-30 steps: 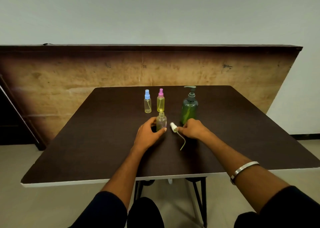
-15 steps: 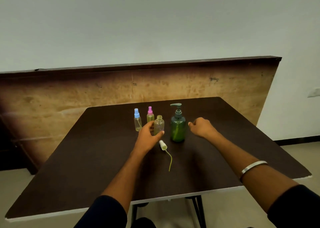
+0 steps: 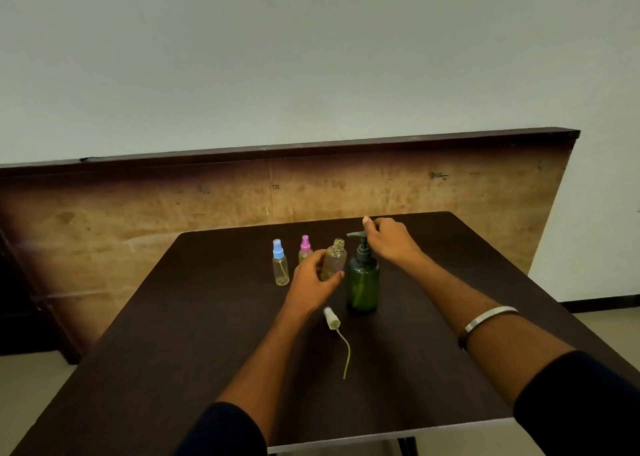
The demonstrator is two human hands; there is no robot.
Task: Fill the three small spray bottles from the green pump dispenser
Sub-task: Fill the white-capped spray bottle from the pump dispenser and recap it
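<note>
Blocking part of the view, the left hand [image 3: 313, 275] covered the lower left side of the open spray bottle [image 3: 334, 259] and most of the pink-capped bottle [image 3: 305, 250] behind it, so only the pink cap and a sliver of that bottle's body showed. How much liquid any small bottle held was hard to make out in the dim light. Both sleeves were cut off by the bottom edge of the picture.

That left grip was curled round the uncapped bottle, thumb on its near right side and fingers on its left, holding it upright just beside the green pump dispenser [image 3: 362, 282]. The right hand [image 3: 389, 239] sat at the pump head [image 3: 358, 236], fingers bent over its top; whether it truly clasped the head or only rested on it could not be told. A metal bangle [image 3: 485, 320] ringed the right forearm.

On the dark table [image 3: 173, 334] the dispenser stood upright near the middle, its spout pointing left toward the open bottle's mouth. The blue-capped bottle [image 3: 280, 266] stood apart to the left, capped. The removed white spray cap [image 3: 331, 318] lay on its side in front of the dispenser, its thin dip tube [image 3: 346, 355] trailing toward the near edge.
</note>
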